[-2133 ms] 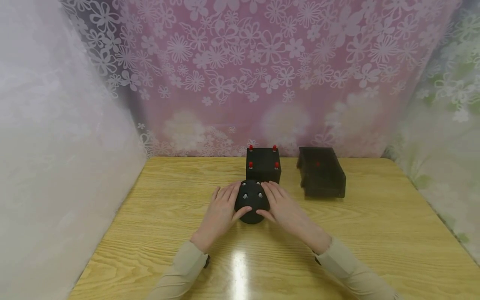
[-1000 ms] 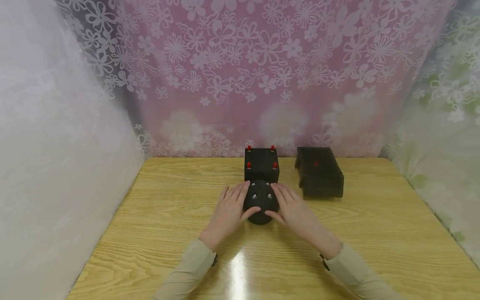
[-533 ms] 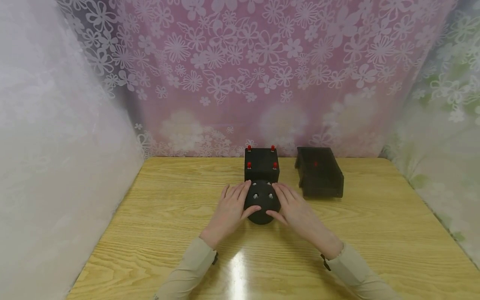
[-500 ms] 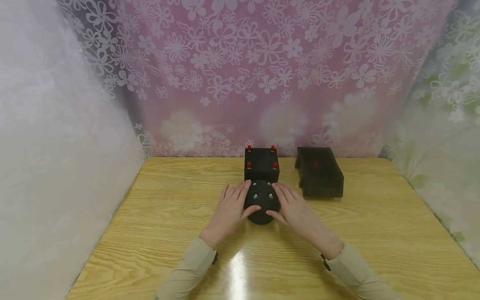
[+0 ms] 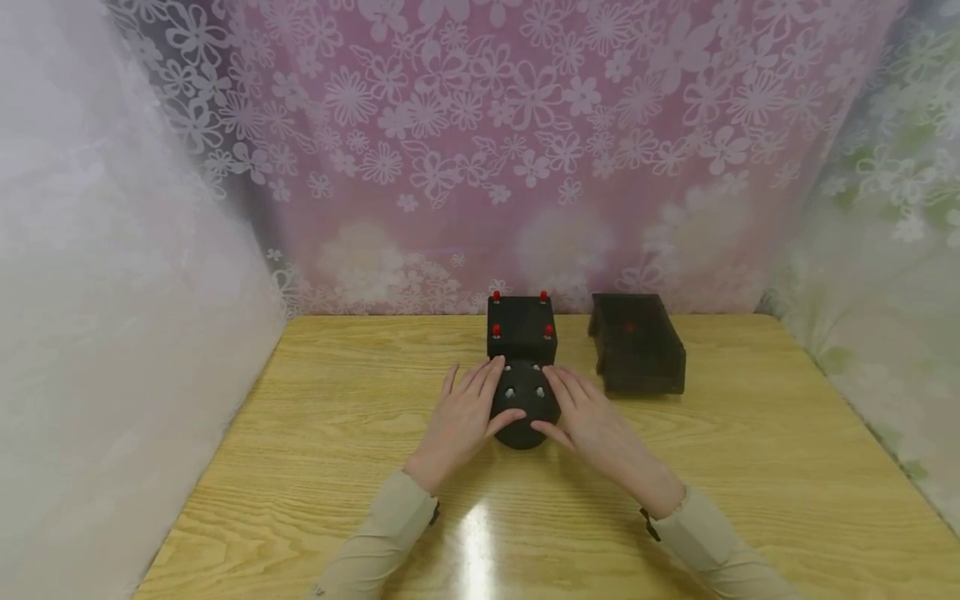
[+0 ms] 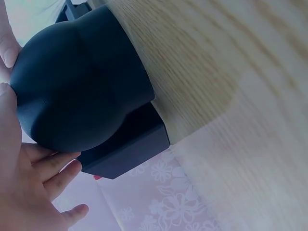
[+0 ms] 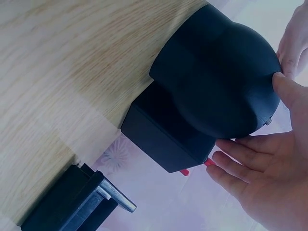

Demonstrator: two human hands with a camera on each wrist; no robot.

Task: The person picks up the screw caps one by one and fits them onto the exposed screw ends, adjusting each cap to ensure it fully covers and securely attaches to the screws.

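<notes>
A black, dome-topped object (image 5: pixel 525 421) with several small silver studs on top stands on the wooden table. My left hand (image 5: pixel 461 425) rests on its left side, its thumb across the near face and its fingers toward the far side. From the right, my right hand (image 5: pixel 596 429) touches it in much the same way. In both wrist views the fingers look fairly straight against the smooth dome (image 6: pixel 67 86). Directly behind it stands a black box (image 5: pixel 521 321) with red-tipped pegs at its top corners.
To the right of the box a dark open-front bin (image 5: pixel 645 379) stands on the table (image 5: pixel 337 400), with something small and red in it. A pink floral curtain (image 5: pixel 480 208) hangs along the back edge. Pale cloth (image 5: pixel 135 292) closes off the left side.
Between two seconds and one second ago, both hands shifted the domed object a little to the right, in front of the box. Since then, the left fingertips have edged slightly rightward over it.
</notes>
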